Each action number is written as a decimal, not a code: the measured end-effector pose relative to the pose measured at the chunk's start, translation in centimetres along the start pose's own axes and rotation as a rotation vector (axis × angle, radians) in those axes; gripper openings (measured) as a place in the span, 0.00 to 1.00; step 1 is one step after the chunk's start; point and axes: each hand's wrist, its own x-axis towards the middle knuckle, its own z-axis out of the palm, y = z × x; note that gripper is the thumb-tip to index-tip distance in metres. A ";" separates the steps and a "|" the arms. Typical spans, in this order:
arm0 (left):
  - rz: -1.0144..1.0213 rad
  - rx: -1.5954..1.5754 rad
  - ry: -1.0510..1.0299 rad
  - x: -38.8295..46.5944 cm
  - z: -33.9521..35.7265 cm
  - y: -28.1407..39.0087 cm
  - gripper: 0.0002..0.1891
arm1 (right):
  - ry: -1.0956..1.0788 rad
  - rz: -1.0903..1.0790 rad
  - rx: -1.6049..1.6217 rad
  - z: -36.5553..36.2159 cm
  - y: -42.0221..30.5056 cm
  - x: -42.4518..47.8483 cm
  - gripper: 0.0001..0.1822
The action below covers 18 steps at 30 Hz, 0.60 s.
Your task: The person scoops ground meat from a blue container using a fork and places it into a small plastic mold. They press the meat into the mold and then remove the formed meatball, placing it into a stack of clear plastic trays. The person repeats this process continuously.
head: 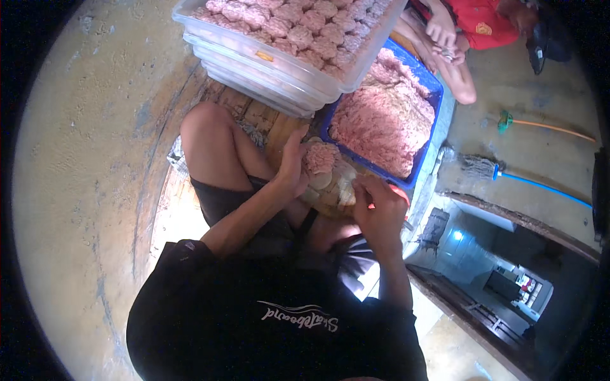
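Note:
My left hand (pixel 291 166) cups the side of a round lump of pink minced mixture (pixel 320 158). Pale thin discs, like dumpling wrappers (pixel 320 180), show at the lump's lower edge. To the right, my right hand (pixel 381 202) has its fingers curled, with fingertips close to a pale, thin, crumpled piece (pixel 347 190) on the wooden surface. A red-orange object (pixel 400 194) shows beside and between those fingers; whether they grip it is hidden. Just beyond my right hand stands a blue tub (pixel 421 178) heaped with pink minced mixture (pixel 381 114).
Ahead is a stack of clear plastic trays (pixel 267 76), its top one filled with rows of shaped portions (pixel 300 35). A person in red (pixel 483 24) sits beyond the tub, hands together. A mop (pixel 476 166) and another long-handled tool (pixel 507 122) are at right, near a doorway (pixel 505 266).

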 end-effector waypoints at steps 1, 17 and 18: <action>0.026 -0.016 -0.013 0.0 0.5 0.0 0.43 | 0.041 -0.005 0.086 0.2 -0.4 -0.2 0.09; -0.027 0.197 0.011 -1.6 2.2 0.8 0.35 | 0.039 0.289 0.267 -0.4 2.2 -0.7 0.04; -0.060 0.164 0.022 -1.3 2.5 0.8 0.35 | 0.045 0.288 0.273 -1.2 1.1 -0.8 0.06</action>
